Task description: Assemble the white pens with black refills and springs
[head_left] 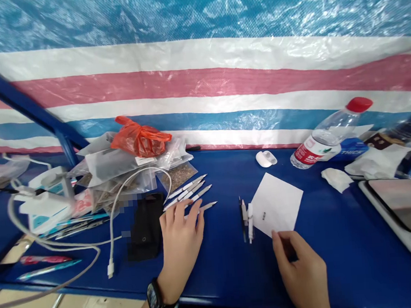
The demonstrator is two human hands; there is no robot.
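Observation:
Fingers spread, my left hand (pixel 183 231) lies palm down over the near ends of several white pens (pixel 189 191). One of these pens (pixel 208 206) sticks out past its fingertips. My right hand (pixel 302 272) has thumb and forefinger closed at the near corner of a square white sheet of paper (pixel 280 200). A small dark piece like a spring (pixel 264 216) rests on the paper. Along the paper's left edge lie a white pen barrel (pixel 250 221), a shorter greyish-white piece (pixel 244 212) and a thin dark refill (pixel 242 222).
Left of my hand are a black phone (pixel 145 227), a white cable (pixel 111 247), plastic bags (pixel 114 166) and coloured pens (pixel 46 259). An orange bag (pixel 140 138) sits behind. Further right stand a white earbud case (pixel 266 158), a red-capped bottle (pixel 327 135), crumpled tissue (pixel 336 179) and a scale (pixel 405 204).

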